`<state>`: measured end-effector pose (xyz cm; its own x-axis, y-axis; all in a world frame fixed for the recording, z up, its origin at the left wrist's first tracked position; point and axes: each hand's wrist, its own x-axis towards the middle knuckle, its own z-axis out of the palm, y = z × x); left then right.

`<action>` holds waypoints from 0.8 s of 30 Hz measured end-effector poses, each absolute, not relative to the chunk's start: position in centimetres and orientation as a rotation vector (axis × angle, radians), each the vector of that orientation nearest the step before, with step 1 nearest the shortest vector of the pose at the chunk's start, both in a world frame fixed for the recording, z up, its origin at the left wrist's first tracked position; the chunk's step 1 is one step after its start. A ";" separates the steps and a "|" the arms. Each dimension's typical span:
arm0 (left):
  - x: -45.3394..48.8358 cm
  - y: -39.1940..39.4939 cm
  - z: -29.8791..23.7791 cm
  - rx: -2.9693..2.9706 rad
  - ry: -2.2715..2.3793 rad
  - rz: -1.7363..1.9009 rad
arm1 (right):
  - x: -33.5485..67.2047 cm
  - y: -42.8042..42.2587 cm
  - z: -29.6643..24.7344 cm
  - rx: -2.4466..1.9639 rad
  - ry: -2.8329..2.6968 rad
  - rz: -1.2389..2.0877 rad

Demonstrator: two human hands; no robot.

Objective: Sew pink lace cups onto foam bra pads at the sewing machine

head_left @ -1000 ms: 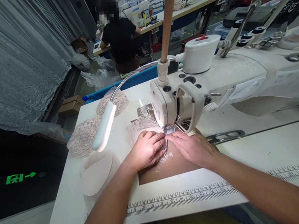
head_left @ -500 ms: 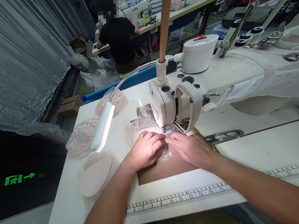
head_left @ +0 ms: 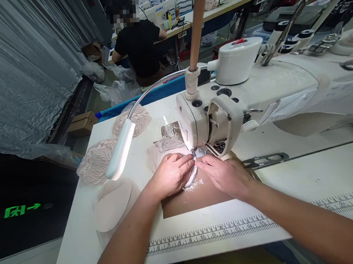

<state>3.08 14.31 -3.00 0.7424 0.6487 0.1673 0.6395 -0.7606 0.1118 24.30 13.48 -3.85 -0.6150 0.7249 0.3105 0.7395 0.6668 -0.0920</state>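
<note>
Beneath the needle of a white sewing machine lies a pale pink lace piece, partly covered by my fingers. My left hand is closed on the lace piece, its fingertips bunched close in front of the presser foot. From the other side, my right hand pinches the lace edge with thumb and forefinger, almost touching the left fingertips. Both hands rest over a brown shiny sheet on the machine bed. What the fingertips grip is mostly hidden.
Lace cups and smooth pale oval pieces lie on the left of the white table. A gooseneck lamp hangs above them. A printed ruler runs along the front edge. Beyond, a person sits at another machine.
My left hand has shifted slightly up and left, and more of the lace edge shows below its fingers. My right hand stays nearly in place.
</note>
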 end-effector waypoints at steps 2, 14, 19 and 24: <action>3.2 14.3 -2.9 2.891 1.081 0.304 | 24.3 13.5 -3.9 -1.173 -2.552 -0.060; 3.2 14.4 -2.1 2.859 1.075 0.279 | 24.6 13.5 -4.1 -1.020 -2.624 0.086; 3.0 14.5 -2.1 2.863 1.066 0.261 | 24.6 13.5 -4.0 -1.045 -2.637 0.088; 3.8 14.0 -2.0 2.816 1.123 0.278 | 24.9 13.5 -3.7 -1.090 -2.646 0.097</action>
<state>3.78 14.03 -2.01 0.7118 0.6897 0.1329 0.6719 -0.7238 0.1572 24.90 13.52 -3.66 -0.6772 0.6995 0.2285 0.6809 0.7134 -0.1657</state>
